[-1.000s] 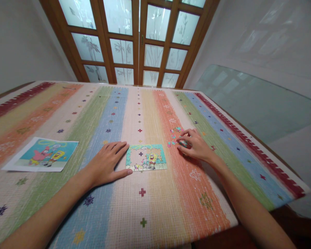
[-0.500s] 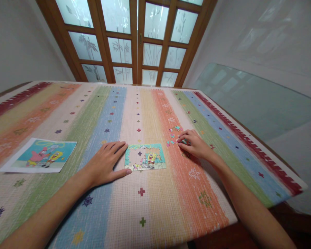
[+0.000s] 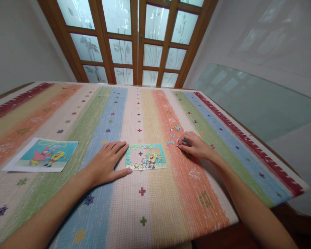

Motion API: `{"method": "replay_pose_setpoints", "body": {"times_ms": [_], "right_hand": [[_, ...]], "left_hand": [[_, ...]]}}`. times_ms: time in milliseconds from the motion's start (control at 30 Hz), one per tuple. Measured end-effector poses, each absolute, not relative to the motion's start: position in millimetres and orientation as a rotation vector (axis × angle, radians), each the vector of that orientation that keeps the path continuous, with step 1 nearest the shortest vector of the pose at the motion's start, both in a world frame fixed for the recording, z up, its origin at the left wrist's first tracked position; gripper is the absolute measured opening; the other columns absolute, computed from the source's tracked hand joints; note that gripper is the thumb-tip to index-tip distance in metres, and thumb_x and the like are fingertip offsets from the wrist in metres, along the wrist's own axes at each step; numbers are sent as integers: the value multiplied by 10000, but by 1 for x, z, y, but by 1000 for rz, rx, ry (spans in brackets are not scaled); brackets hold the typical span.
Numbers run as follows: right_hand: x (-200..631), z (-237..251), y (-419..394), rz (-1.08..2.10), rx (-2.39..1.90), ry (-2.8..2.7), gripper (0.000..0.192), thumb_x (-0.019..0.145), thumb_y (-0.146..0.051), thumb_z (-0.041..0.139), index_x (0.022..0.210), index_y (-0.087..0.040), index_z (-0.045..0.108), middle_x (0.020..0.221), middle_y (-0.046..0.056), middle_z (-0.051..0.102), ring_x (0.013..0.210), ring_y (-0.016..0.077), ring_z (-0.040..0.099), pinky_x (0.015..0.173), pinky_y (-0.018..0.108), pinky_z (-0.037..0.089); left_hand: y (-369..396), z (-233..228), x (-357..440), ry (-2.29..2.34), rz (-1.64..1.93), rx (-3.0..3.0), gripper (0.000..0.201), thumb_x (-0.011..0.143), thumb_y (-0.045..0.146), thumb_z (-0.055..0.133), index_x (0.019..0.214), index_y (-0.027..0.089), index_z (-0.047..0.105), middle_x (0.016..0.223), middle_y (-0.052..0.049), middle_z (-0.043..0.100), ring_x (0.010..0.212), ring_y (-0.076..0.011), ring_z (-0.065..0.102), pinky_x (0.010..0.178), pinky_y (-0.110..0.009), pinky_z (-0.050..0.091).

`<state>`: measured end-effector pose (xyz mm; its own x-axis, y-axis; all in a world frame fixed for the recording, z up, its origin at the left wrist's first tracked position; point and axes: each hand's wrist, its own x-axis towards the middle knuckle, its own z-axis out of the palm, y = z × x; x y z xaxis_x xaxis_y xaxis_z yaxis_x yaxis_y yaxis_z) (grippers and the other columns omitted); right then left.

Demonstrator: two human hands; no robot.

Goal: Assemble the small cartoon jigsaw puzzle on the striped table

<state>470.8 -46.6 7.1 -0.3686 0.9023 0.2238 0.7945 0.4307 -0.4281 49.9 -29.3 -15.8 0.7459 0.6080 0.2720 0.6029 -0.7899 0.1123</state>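
Puzzle (image 3: 145,157): part-built, border largely joined with gaps inside, lying mid-table toward the near edge; left hand (image 3: 106,164) flat beside its left side, fingers spread and gripping nothing, thumb at its near-left corner. Loose pieces (image 3: 174,135): small scatter just right of the puzzle; right hand (image 3: 194,145) over them, fingertips pinched on one piece, it seems, though too small to be sure. Step judged: piece selection; fitting calls for matching it to a gap, reference picture (image 3: 43,154) lying near the left edge.

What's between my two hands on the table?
The half-done puzzle lies between the left hand and right hand, with loose pieces near the right hand, seen from the head view.
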Motion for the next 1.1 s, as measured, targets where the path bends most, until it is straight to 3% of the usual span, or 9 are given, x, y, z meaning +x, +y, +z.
{"method": "replay_pose_setpoints", "body": {"times_ms": [200,433,767,967,1100], "right_hand": [[466,10,-48,368,-1393,-2232,113,937,-268,620,860,-253,701,840,43,728,844,234,648,810,418,503],[453,14,-51,519,-1293,-2101,172,970,-288,578,981,-248,745,938,49,792,867,212,712,800,382,539],[389,8,-55,900,-1182,-2074,233,950,-204,602,1175,-244,644,955,64,773,839,205,709,732,358,576],[361,12,-45,772,-1100,-2257,271,964,-208,612,1235,-228,615,983,65,740,811,187,674,735,346,564],[349,13,-40,547,-1029,-2411,172,964,-156,592,1077,-251,681,980,68,722,913,218,650,825,392,551]], "left_hand": [[-29,-14,50,1005,442,2942,831,940,775,465,1500,161,465,1465,-198,556,1297,-396,530,1107,-578,392],[-28,-17,49,1025,430,2938,832,942,793,436,1514,189,437,1482,-195,545,1311,-394,521,1111,-599,373],[-28,-16,50,1018,461,2894,821,928,781,473,1509,201,468,1483,-185,547,1302,-396,522,1105,-592,383],[-29,-13,51,1016,419,2913,826,941,782,443,1483,160,487,1467,-208,553,1299,-399,522,1097,-597,393],[-30,-12,52,1020,444,2909,811,946,775,447,1475,161,493,1454,-205,559,1289,-395,523,1099,-602,394]]}}
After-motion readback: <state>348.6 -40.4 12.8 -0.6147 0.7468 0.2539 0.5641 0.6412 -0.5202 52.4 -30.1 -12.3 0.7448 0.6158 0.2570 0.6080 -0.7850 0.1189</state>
